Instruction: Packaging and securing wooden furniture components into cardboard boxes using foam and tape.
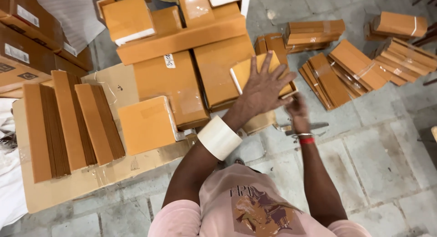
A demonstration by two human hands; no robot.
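Note:
My left hand (266, 84) lies flat with fingers spread on top of a small orange-brown cardboard box (242, 71), which rests on the edge of a larger taped carton (223, 68). A roll of pale packing tape (219, 137) sits around my left wrist like a bracelet. My right hand (297, 110) is blurred, just right of and below the small box, near its lower corner. I cannot make out its fingers or whether it holds anything. A red band circles that wrist. A metal tool that looks like scissors (314, 126) lies on the floor beside it.
Sealed cartons (175, 89) and a small box (145, 125) fill the middle. Flattened box blanks stand in rows on a cardboard sheet (68, 187) at left. More bundled blanks (353, 66) lie on the stone floor at right. Brown cartons (27, 41) are stacked at far left.

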